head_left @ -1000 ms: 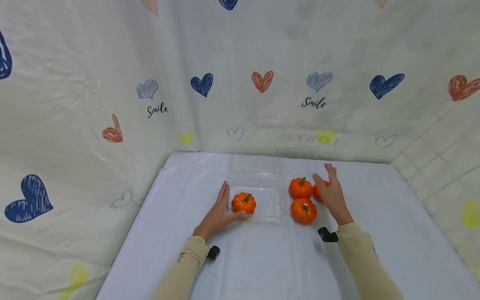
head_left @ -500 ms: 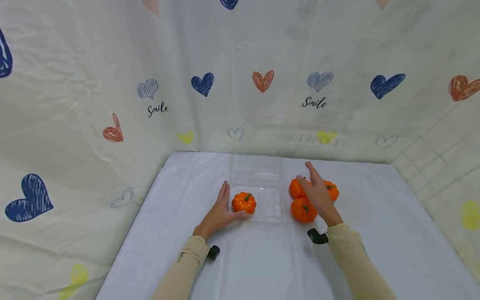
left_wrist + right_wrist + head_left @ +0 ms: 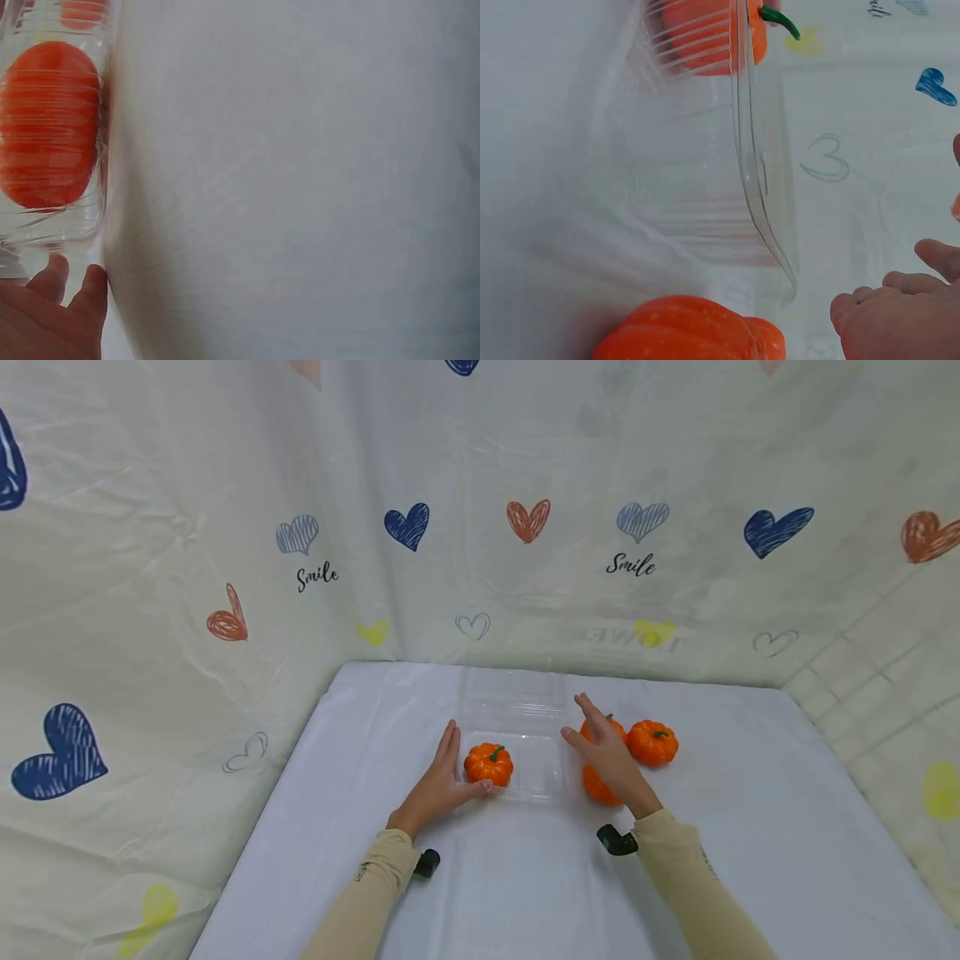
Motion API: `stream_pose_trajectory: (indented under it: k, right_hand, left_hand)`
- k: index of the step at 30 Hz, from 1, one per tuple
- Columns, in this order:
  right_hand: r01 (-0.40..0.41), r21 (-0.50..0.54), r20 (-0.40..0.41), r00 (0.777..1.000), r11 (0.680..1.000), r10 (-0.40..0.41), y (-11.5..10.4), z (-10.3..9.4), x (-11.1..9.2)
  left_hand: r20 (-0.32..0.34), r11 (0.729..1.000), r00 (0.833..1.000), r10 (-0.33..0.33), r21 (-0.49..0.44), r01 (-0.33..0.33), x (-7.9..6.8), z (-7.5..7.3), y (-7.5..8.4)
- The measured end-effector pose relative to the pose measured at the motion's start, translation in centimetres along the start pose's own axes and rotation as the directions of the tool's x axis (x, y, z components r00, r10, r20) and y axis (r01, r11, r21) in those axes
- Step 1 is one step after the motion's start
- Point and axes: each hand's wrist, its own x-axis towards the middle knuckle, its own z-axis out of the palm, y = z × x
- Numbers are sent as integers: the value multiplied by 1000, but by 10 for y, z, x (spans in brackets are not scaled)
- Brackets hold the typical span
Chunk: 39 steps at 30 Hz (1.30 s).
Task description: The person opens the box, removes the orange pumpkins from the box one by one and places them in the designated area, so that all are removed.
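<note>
A clear plastic clamshell box (image 3: 536, 768) lies with its lid (image 3: 513, 693) folded back, and one orange toy pumpkin (image 3: 489, 763) with a green stem sits in its left half. My left hand (image 3: 435, 793) rests along the box's left side, fingers straight, thumb at the front edge. In the left wrist view that pumpkin (image 3: 51, 124) shows through the ribbed wall. My right hand (image 3: 609, 760) hovers beside the box's right edge, fingers extended and holding nothing. It partly covers two pumpkins, a rear one (image 3: 617, 725) and a front one (image 3: 598, 785). A third pumpkin (image 3: 652, 743) sits right of it.
A white cloth covers the table (image 3: 750, 827). Behind and to the sides hangs a pale curtain (image 3: 570, 602) printed with hearts. Each wrist carries a small black camera mount, one by the left sleeve (image 3: 367, 877) and one by the right sleeve (image 3: 682, 860).
My right hand has moved left, from over the rightmost pumpkin, past the other two, to the box's right edge. That rightmost pumpkin is now uncovered. My left hand stays put.
</note>
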Motion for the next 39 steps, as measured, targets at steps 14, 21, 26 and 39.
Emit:
stream_pose_trajectory:
  k: [14,21,26,39]
  right_hand:
    - [39,90,97,994,995,-48,-8,36,-1]
    - [75,54,120,989,996,-81,-7,48,1]
    - [61,68,170,983,996,-72,-6,55,-1]
    - [69,62,270,959,996,-83,-9,69,2]
  left_hand:
    - [-2,1000,1000,-13,3,13,1,0,1]
    - [-9,1000,1000,-9,-2,9,-1,-1,1]
    - [-9,1000,1000,-1,4,2,0,0,-1]
    - [-9,1000,1000,4,-2,-4,1,-1,0]
